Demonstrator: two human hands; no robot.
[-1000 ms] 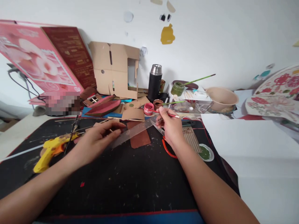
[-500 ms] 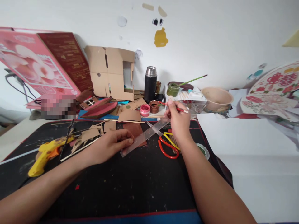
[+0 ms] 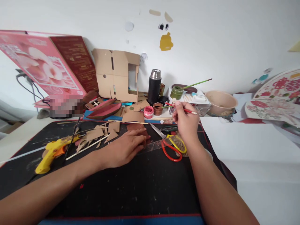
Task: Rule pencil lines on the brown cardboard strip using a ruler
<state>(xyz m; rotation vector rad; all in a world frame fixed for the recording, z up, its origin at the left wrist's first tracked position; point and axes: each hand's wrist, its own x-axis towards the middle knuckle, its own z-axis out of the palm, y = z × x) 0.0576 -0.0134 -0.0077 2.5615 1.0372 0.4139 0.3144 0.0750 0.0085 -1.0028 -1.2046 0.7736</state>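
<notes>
1. L hand [image 3: 124, 150]: palm down, fingers loosely extended, resting on brown card [image 3: 134, 127] atop black mat [image 3: 131, 190].
2. Clear ruler [image 3: 156, 145]: slants from nr L thumb over scissors [image 3: 159, 132] handles.
3. R hand [image 3: 186, 120]: raised, fingers closed approx. round thin red stick [image 3: 189, 111]; pencil/brush, can't tell.
4. Pink pot [image 3: 148, 115], brown pot [image 3: 158, 111]: side by side, beyond card.
5. Blk flask [image 3: 154, 89]: behind pots.

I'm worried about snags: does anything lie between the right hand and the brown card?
Yes. In this view the scissors and a black tool lie between the right hand and the brown card, and the left hand covers part of the card.
</notes>
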